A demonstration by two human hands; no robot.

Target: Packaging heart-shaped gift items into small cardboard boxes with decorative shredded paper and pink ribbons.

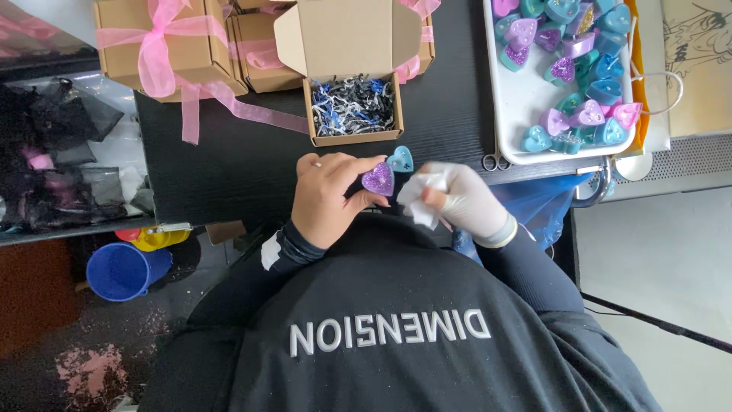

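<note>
The purple heart point(378, 178) is being pinched in the bare left hand point(328, 200) at the near edge of the black table point(229, 160), its face turning up toward the gloved right hand point(465, 202), which is gripping a crumpled white tissue point(419, 194) just beside it, seemingly so the tissue can reach it.

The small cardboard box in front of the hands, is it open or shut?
Open. The small cardboard box has its lid flap standing up behind it, and shredded blue, black and white paper filling shows inside.

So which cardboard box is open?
The small box in front of the hands, lid flipped up, showing shredded blue, black and white paper. The other boxes are shut, tied with pink ribbon.
</note>
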